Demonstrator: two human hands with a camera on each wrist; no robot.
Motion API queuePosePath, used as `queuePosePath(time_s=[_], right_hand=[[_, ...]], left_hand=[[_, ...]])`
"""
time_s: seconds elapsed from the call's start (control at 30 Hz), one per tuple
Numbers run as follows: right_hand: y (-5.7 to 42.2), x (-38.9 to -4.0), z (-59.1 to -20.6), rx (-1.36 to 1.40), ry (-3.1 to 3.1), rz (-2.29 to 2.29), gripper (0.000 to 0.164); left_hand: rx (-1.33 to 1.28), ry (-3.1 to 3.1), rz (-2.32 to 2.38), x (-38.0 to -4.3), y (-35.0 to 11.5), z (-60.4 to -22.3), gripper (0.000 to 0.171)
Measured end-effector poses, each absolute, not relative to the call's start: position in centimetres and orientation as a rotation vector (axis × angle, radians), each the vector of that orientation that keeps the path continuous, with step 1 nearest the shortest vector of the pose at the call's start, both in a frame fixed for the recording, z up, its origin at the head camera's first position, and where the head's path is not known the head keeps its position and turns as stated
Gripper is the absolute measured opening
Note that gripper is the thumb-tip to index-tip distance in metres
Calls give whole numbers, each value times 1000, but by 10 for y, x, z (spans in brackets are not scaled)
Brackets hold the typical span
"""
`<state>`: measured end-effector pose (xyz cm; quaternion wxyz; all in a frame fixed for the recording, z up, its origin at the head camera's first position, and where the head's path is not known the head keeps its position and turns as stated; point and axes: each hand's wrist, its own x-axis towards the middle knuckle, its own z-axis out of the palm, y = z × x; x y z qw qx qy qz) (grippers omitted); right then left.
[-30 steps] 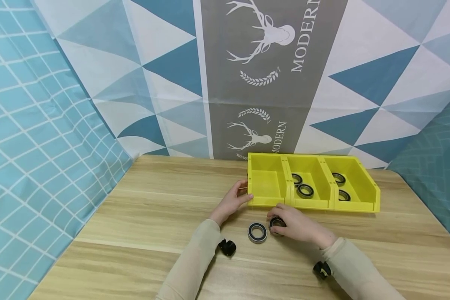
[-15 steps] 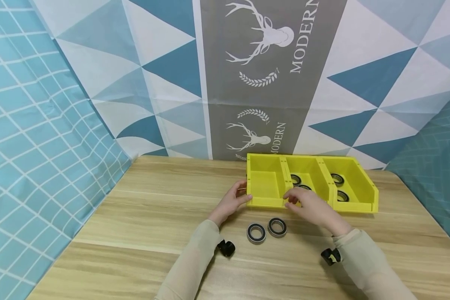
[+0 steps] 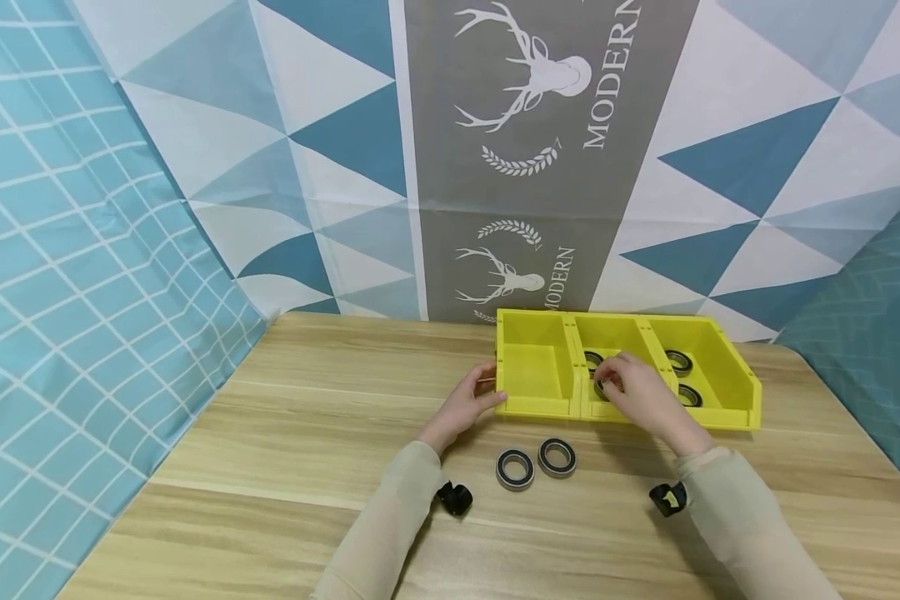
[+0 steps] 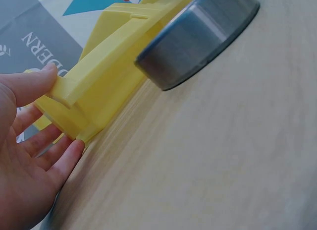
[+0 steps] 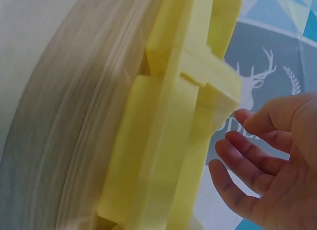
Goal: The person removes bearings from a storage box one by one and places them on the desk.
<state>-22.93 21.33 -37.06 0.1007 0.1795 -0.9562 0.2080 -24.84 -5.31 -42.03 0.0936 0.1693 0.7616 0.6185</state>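
1. Left hand (image 3: 461,408): grasping yellow bin (image 3: 532,371) at left end, thumb on near corner; judged steadying.
2. Left loose ring (image 3: 515,484) and right loose ring (image 3: 558,472): flat on table (image 3: 255,450), near side of bin.
3. Right hand (image 3: 645,404): over middle compartment (image 3: 611,333), fingers bent, no grasp seen; contact unclear. Judged step: reaching for inside ring (image 3: 598,388). Next calls for a rim pinch.
4. Versus 0.5 s ago: right hand farther right and in; loose rings unmoved.

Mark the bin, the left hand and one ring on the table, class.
Bin (image 3: 532,372): head view, bare floor of its left compartment.
Left hand (image 4: 24,180): left wrist view, palm.
Ring (image 4: 198,44): left wrist view, outer side.
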Motion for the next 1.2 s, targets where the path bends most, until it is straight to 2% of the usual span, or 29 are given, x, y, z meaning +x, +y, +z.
queuePosePath(time_s=[0.6,1.2], right_hand=[[221,-252,-382,419,-2951,546,20],[223,-265,-390,376,-3082,498,33]], left_hand=[[477,2260,1819,-249,-52,-421,51],[461,2249,1829,-248,-52,-421,52]])
